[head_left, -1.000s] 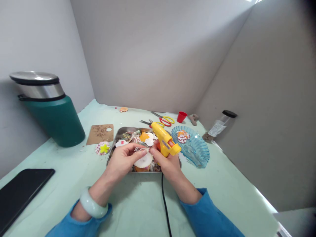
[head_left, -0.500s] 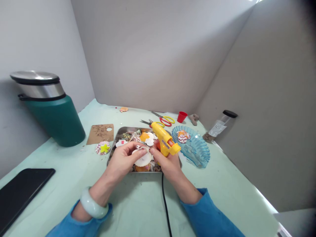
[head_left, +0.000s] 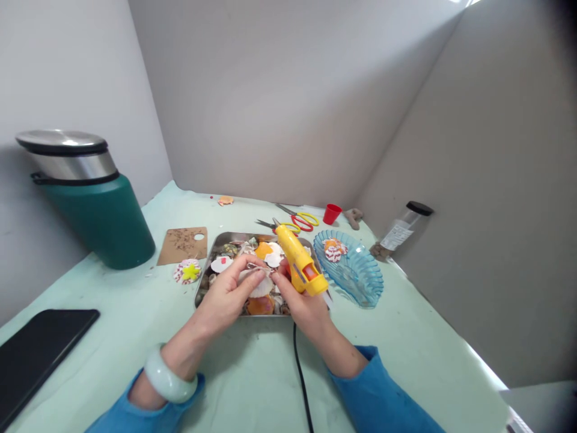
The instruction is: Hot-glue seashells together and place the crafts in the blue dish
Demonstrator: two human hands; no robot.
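Over a metal tray (head_left: 201, 294) of shells, my left hand (head_left: 234, 285) pinches a white scallop shell (head_left: 260, 287) between thumb and fingers. My right hand (head_left: 303, 300) is closed round a yellow glue gun (head_left: 300, 261), whose black cord (head_left: 301, 367) trails down toward me. The right thumb and fingertip meet at the shell's right edge, close to the left fingertips; whether they pinch something small there I cannot make out. An orange shell (head_left: 260, 305) lies in the tray below the white one, and a white shell (head_left: 274, 254) lies behind it.
A green bottle (head_left: 101, 219) and a black phone (head_left: 45, 349) stand and lie at left. Near the tray are a brown card (head_left: 178, 252), a decorated shell (head_left: 187, 272), scissors (head_left: 295, 220), a blue glass dish (head_left: 365, 276), a red cup (head_left: 332, 213) and a clear jar (head_left: 401, 230).
The white shell has tipped so its face shows less, and the glue gun has turned and dropped slightly. Both hands stay close together over the tray.
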